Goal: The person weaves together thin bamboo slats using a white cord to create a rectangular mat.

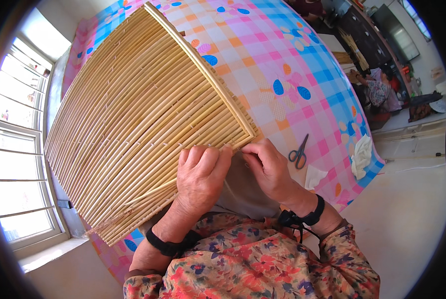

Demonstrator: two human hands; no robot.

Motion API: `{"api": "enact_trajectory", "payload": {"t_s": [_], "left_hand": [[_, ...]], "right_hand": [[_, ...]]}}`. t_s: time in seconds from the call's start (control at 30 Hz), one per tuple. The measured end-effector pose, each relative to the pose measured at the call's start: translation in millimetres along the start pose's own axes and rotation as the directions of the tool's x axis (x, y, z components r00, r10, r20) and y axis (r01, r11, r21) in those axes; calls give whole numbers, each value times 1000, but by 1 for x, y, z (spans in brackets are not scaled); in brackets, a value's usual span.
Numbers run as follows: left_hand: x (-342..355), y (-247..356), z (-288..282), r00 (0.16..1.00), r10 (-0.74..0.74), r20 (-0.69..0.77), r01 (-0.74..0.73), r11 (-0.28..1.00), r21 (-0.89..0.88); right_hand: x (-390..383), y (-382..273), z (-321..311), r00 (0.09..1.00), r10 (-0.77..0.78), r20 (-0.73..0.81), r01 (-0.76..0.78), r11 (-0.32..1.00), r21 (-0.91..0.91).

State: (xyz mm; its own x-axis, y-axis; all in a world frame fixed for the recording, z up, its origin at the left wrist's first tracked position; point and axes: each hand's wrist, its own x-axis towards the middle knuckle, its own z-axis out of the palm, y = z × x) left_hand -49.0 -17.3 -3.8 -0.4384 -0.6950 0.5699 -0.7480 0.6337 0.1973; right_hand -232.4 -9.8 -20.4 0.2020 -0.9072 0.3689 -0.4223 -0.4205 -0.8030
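Observation:
A large mat of tan reed stalks (118,99), stitched across with rows of pale thread, slants over my lap and the covered surface. A double-stalk border strip (203,70) runs along its right side down to the near corner. My left hand (203,174) is closed over the near edge, thumb pressed beside that corner. At the corner itself, my right hand (267,167) pinches with thumb and forefinger; a thin strand seems to be there, too fine to make out surely. A loose split stalk (153,192) lies across the mat by my left wrist.
Dark-handled scissors (299,153) lie on the checked, flowered cloth (263,65), right of my right hand. Nearby are a white scrap (315,177) and a crumpled white cloth (361,155). A barred window (21,144) stands at left. Another person (377,92) sits at far right, near bundled stalks (353,47).

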Motion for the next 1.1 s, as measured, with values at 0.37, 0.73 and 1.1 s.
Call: {"api": "enact_trajectory", "payload": {"t_s": [0.37, 0.73, 1.1], "left_hand": [[-1, -1, 0, 1000, 10, -23, -10, 1000, 7], [-5, -1, 6, 998, -26, -51, 24, 999, -39], [-12, -9, 3, 999, -34, -6, 34, 998, -54]], "right_hand": [[20, -15, -1, 997, -68, -48, 62, 990, -126], [83, -25, -20, 885, 17, 465, 222, 863, -455], [257, -79, -56, 896, 233, 378, -407, 770, 490]]}}
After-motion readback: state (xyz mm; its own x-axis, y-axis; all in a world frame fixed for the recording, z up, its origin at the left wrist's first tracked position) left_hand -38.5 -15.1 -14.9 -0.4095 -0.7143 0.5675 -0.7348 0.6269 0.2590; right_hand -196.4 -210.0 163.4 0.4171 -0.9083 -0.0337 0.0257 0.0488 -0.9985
